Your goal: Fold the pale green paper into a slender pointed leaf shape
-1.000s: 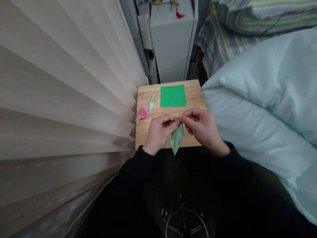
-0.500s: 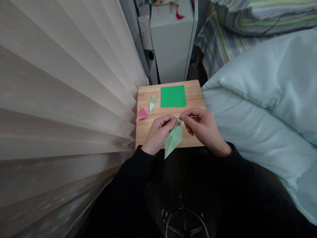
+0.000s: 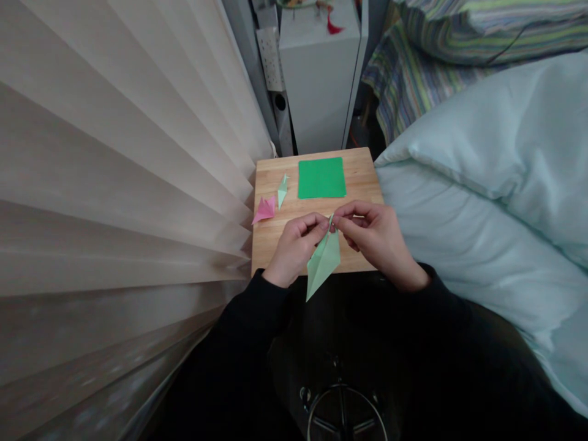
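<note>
A pale green folded sheet of origami paper point(image 3: 324, 262) hangs between my hands over the front edge of the wooden table point(image 3: 271, 254), its long point aimed down toward me. My left hand point(image 3: 298, 244) pinches it near its narrow upper end with thumb and forefinger. At that same narrow end my right hand point(image 3: 370, 236) is closed, fingertips pressed together on the paper. The fingers partly hide the upper folds. Beyond them lie a stack of bright green paper point(image 3: 321, 177), a small pale green folded piece point(image 3: 282, 192) and a pink folded piece point(image 3: 264, 210).
A pleated curtain point(image 3: 160, 153) runs along the table's left side. On the right, a bed with a pale blue quilt point(image 3: 482, 165) borders it. A white cabinet point(image 3: 319, 92) stands behind the table. Below the front edge shows a metal chair base point(image 3: 342, 422).
The folded paper's lower point has dropped slightly. My right fingertips have shifted a little left, closer to my left thumb.
</note>
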`<action>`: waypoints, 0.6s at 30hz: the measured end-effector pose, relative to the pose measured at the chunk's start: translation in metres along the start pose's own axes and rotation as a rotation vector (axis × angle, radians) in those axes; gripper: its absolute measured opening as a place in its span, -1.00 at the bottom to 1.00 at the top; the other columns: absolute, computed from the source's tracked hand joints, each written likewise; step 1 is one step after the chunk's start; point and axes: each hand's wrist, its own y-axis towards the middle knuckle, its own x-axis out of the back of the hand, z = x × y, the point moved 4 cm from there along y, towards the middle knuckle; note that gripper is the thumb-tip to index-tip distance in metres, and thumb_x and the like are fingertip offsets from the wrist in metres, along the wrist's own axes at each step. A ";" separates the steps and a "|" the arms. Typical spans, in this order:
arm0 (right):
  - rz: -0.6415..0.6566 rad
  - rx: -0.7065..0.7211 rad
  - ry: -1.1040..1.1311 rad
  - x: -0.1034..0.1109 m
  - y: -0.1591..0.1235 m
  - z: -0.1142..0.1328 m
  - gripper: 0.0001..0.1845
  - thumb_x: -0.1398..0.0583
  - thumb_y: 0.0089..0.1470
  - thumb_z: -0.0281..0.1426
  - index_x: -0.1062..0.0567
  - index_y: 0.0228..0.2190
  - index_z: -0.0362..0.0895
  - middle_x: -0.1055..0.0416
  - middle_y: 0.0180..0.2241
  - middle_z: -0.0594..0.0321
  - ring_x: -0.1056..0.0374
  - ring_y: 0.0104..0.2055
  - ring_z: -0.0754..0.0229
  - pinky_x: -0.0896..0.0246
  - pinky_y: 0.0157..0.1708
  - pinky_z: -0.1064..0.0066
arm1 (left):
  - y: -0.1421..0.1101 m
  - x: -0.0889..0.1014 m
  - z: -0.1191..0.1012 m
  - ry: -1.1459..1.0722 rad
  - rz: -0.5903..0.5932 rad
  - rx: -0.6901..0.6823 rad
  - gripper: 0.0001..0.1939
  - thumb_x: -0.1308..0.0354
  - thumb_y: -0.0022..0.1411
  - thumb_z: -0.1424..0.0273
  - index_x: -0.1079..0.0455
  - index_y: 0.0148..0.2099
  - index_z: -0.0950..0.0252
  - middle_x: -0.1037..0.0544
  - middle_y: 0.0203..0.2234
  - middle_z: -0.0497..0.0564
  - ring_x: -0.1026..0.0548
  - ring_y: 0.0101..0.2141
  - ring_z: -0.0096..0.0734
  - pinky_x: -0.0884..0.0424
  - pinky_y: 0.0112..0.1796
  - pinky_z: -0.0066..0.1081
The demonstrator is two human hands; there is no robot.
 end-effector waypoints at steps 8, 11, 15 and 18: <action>-0.020 -0.028 -0.010 0.000 0.000 -0.002 -0.88 -0.33 -0.04 -0.36 -0.53 -0.49 -0.15 -0.42 -0.58 0.35 -0.15 -0.62 0.41 -0.02 -0.64 0.49 | -0.001 -0.002 0.002 -0.041 -0.009 0.023 -0.70 -0.29 0.22 0.16 -0.41 -0.41 0.26 -0.35 -0.54 -0.09 -0.22 -0.50 -0.49 -0.14 -0.44 -0.40; -0.015 -0.008 -0.024 0.000 0.000 -0.001 -0.91 -0.32 -0.05 -0.38 -0.54 -0.48 -0.14 -0.44 -0.56 0.34 -0.17 -0.60 0.39 -0.03 -0.63 0.49 | -0.001 -0.002 0.002 -0.047 -0.005 0.015 -0.68 -0.30 0.22 0.15 -0.40 -0.42 0.26 -0.35 -0.54 -0.09 -0.22 -0.50 -0.49 -0.15 -0.43 -0.40; -0.017 0.006 -0.048 0.000 0.001 0.000 -0.91 -0.31 -0.07 -0.37 -0.54 -0.48 -0.14 -0.47 -0.53 0.29 -0.22 -0.57 0.36 -0.04 -0.63 0.48 | -0.001 -0.001 0.003 -0.026 -0.007 0.019 -0.65 -0.31 0.20 0.11 -0.39 -0.43 0.26 -0.33 -0.55 -0.10 -0.21 -0.51 -0.48 -0.14 -0.43 -0.39; -0.020 0.003 -0.049 0.000 0.001 -0.001 -0.90 -0.31 -0.08 -0.36 -0.53 -0.49 -0.14 -0.47 -0.52 0.29 -0.21 -0.56 0.36 -0.03 -0.63 0.48 | -0.001 -0.001 0.003 -0.024 -0.006 0.029 -0.64 -0.32 0.19 0.09 -0.41 -0.42 0.26 -0.33 -0.55 -0.10 -0.20 -0.51 -0.49 -0.12 -0.45 -0.39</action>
